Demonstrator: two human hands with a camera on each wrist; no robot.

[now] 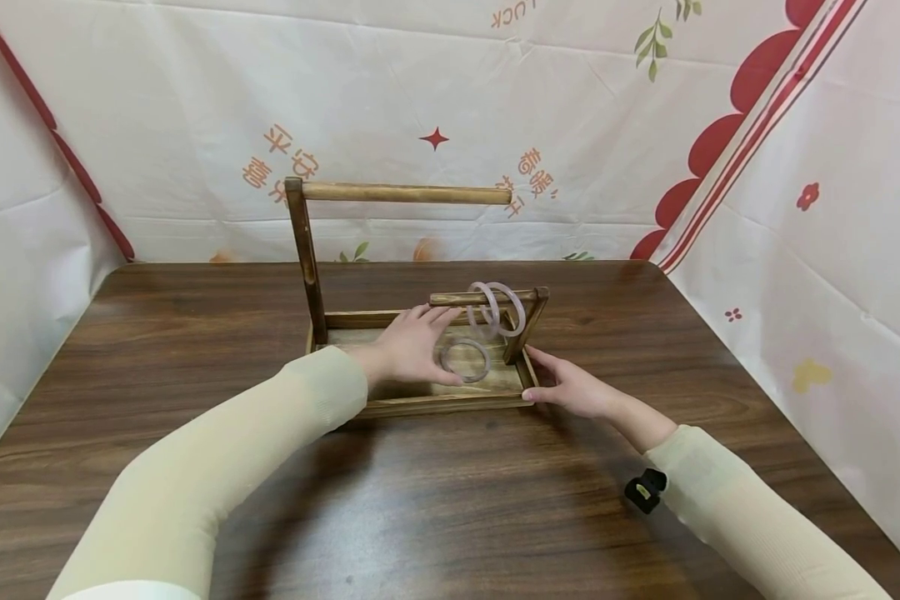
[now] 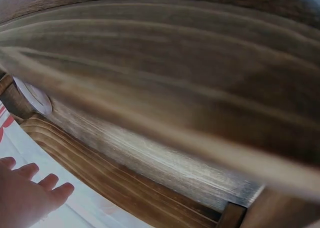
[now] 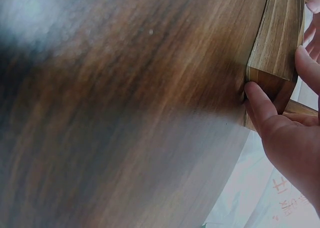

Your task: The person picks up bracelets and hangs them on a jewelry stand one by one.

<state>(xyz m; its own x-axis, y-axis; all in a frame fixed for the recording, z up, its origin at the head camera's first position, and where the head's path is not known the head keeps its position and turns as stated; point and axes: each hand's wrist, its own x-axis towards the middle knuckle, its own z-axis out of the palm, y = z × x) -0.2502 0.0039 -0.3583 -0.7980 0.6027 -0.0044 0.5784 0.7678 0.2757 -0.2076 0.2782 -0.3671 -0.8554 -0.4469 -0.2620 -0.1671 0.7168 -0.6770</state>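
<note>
A wooden stand has a shallow tray [image 1: 450, 403] as its base, with a tall post and long bar [image 1: 405, 193] at its left end and a shorter post and bar [image 1: 450, 299] at its right. Two pale lilac bangles [image 1: 521, 321] hang around the lower bar. Inside the tray is another bangle [image 1: 487, 364], slightly blurred. My left hand [image 1: 408, 346] reaches over the tray beside this bangle, fingers spread; the left wrist view shows them extended. With thumb at the rim and fingers against the outside, my right hand [image 1: 573, 387] grips the tray's right end.
The stand sits on a dark brown wooden table [image 1: 450, 508]. Behind it hangs a white printed cloth [image 1: 390, 92], continuing along both sides. A black strap piece [image 1: 645, 490] is near my right sleeve. The tall bar juts rightward above the tray, its right tip unsupported.
</note>
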